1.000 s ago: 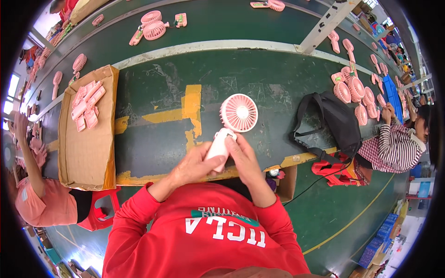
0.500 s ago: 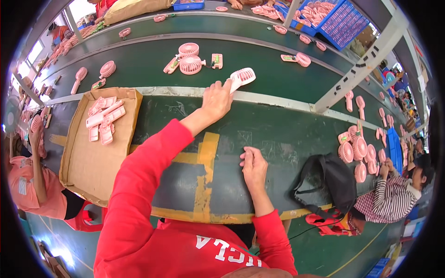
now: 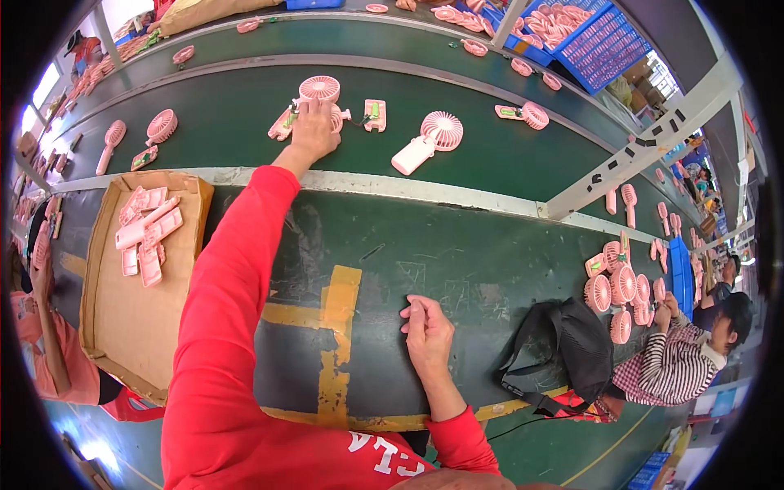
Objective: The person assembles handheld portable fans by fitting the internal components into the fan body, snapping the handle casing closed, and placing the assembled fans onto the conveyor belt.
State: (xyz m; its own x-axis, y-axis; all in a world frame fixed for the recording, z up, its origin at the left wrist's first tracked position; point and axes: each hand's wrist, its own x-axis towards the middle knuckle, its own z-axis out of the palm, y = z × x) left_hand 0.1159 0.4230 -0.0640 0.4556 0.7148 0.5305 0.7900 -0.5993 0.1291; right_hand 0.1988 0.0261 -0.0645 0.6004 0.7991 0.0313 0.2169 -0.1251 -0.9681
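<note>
My left hand (image 3: 313, 135) reaches over the rail onto the green conveyor belt. Its fingers are closed over a pink handheld fan (image 3: 336, 118) with its casing open, and they hide part of it. Another round fan head (image 3: 319, 88) touches it just behind. Beside them lie casing halves with green circuit boards, one left (image 3: 282, 124) and one right (image 3: 375, 115). Farther right on the belt rests a closed-up pink fan (image 3: 442, 131), its handle toward me. My right hand (image 3: 429, 333) hovers or rests over the dark worktop, fingers curled together, nothing visible in them.
A cardboard tray (image 3: 106, 318) with pink casing pieces (image 3: 147, 233) stands at left. A black bag (image 3: 576, 347) lies on the worktop's right, near piled fans (image 3: 622, 284). A white post (image 3: 645, 139) rises from the rail (image 3: 392, 186). Co-workers sit on both sides.
The closed-up fan has left my left hand and now lies on the belt. That hand has moved left onto the open fan. My right hand stays curled over the worktop.
</note>
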